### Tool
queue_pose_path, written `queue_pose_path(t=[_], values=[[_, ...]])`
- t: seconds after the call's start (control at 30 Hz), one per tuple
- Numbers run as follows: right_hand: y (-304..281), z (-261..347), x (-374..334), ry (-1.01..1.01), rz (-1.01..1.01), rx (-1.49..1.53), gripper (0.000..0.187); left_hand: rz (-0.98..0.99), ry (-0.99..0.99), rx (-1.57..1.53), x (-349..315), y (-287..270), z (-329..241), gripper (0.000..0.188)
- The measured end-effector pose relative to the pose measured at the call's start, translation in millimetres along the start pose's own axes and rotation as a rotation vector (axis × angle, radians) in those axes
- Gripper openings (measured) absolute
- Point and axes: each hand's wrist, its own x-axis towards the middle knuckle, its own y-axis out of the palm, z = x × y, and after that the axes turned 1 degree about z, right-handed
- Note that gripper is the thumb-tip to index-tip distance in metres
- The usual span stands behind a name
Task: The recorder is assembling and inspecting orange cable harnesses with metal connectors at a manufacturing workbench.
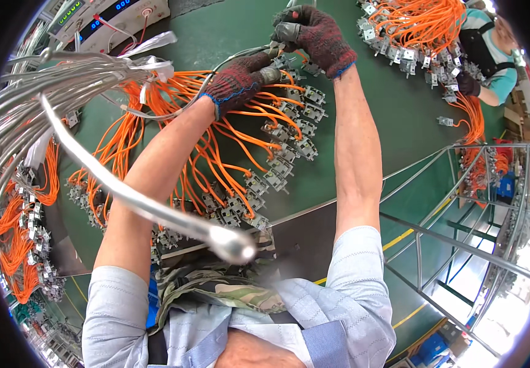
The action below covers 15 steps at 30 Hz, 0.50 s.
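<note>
Dark red and black knit gloves with grey finger patches cover both my hands. My left hand (240, 81) is closed at the top of a fan of orange cables (228, 138), its fingertips against a small piece that its fingers mostly hide. Just to its right and farther off, my right hand (317, 40) is bent into a pinch on a thin grey cable (234, 56), part of which shows above the glove. Small metal connector blocks (280, 165) end the orange cables and lie in rows on the green table (363, 165).
A thick bundle of grey cables (19, 98) hangs at the left, beside power supply units (108, 24) with lit displays. One blurred metal rod (136, 196) crosses close to the camera. At the upper right a co-worker (488, 55) stands by another orange cable heap (418, 24). Metal frame rails (461, 245) stand right.
</note>
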Motion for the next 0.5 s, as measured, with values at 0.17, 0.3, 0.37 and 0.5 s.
queue_pose_path(t=[0.17,0.3,0.37,0.5], values=[[-2.9,-11.3,13.7,0.077,0.040,-0.129,0.038,0.025,-0.040,-0.025,-7.6,-0.7,-21.3,0.057],[-4.5,-20.5,18.2,0.122,0.022,-0.042,0.039,0.038,-0.036,-0.048,-2.7,0.1,-10.4,0.059],[-4.3,-22.4,19.7,0.132,0.038,0.036,0.039,-0.010,-0.041,0.001,-1.9,0.8,-7.2,0.064],[-4.7,-24.5,22.1,0.155,0.038,-0.078,0.041,-0.007,-0.036,0.060,-2.6,-0.9,-7.8,0.068]])
